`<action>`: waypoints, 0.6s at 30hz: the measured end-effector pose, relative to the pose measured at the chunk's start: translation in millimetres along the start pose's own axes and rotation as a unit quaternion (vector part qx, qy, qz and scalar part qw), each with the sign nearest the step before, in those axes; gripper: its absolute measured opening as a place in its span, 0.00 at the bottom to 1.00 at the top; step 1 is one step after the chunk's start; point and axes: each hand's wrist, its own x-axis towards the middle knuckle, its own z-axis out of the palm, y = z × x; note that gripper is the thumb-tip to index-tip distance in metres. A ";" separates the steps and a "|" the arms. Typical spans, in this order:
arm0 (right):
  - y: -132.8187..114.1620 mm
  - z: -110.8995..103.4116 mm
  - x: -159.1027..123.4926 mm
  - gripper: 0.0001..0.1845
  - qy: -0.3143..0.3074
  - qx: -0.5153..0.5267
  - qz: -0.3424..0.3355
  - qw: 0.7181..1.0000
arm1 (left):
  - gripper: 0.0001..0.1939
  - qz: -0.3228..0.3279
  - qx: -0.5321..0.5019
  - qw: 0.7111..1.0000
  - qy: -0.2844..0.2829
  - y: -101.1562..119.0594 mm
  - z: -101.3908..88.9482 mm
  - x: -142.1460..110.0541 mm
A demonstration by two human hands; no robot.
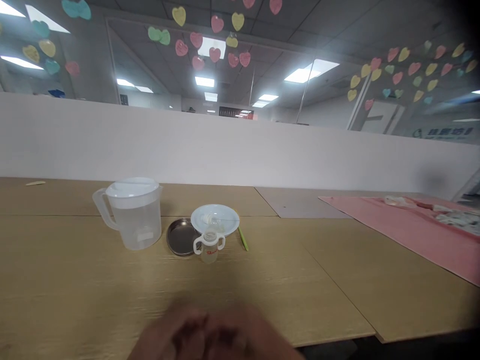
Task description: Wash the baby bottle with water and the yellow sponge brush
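Observation:
Both my hands lie low at the near edge of the wooden table (93, 290), blurred and close together. My left hand (174, 336) and my right hand (240, 337) seem to touch each other, and the smear hides their fingers. Farther out on the table stands a small clear baby bottle (209, 247) with two white handles and no cap. Behind it a white plate (221, 216) holds a small clear piece. A dark round metal dish (179, 238) sits partly under that plate. To the left is a clear plastic pitcher (132, 214) with a white lid.
A thin green stick (243, 238) lies right of the plate. A grey mat (300, 202) and a pink cloth (412, 227) with small items on it cover the right side. A white partition (240, 150) closes off the back of the table. A small yellow stick (35, 183) lies far left.

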 end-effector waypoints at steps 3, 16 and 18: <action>-8.9 -51.7 55.6 0.17 0.175 0.082 -0.053 0.980 | 0.14 0.059 -0.062 0.990 0.108 42.1 7.4 47.4; 68.1 -76.4 154.6 0.17 0.308 -0.158 0.240 0.907 | 0.20 0.198 0.093 0.956 0.196 -36.2 53.6 157.4; 69.2 -73.1 157.2 0.18 0.276 -0.193 0.233 0.912 | 0.23 0.202 0.094 0.951 0.216 -47.1 58.5 149.6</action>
